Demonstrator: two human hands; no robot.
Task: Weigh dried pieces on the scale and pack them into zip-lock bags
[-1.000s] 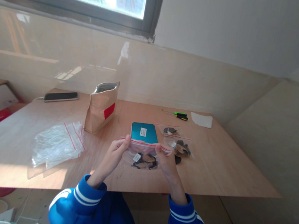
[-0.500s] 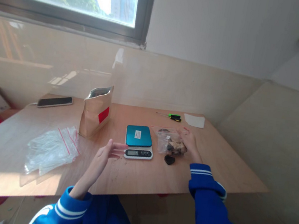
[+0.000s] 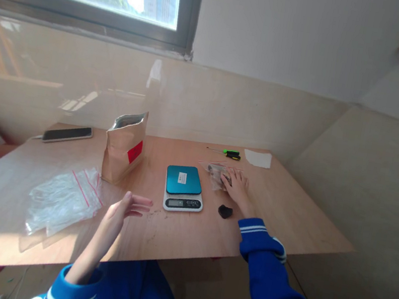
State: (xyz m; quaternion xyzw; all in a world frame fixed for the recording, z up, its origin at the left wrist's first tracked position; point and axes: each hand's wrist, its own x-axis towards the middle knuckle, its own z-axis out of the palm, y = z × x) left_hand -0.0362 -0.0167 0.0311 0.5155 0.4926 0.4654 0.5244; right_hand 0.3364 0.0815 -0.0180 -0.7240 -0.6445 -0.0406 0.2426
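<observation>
My left hand [image 3: 124,211] is held above the table to the left of the kitchen scale, fingers stretched out, holding nothing. The scale [image 3: 184,182] has a blue-green top plate with a white label and a small display at its front. My right hand [image 3: 236,186] lies with spread fingers on a clear zip bag [image 3: 214,175] that has dark and pale brown dried pieces inside, and covers much of it. A single dark piece [image 3: 225,211] rests on the table just in front of the bag.
A stand-up brown paper pouch [image 3: 122,152], its top open, is left of the scale. Clear zip bags [image 3: 61,198] lie nearer, at the left. A phone [image 3: 68,134], screwdrivers [image 3: 231,154] and white paper [image 3: 258,159] lie toward the back. Crumbs [image 3: 154,213] dot the table.
My right hand has come from the bag's right edge onto its top, pressing over the pieces. My left hand has drawn back left from the scale. The view has shifted slightly.
</observation>
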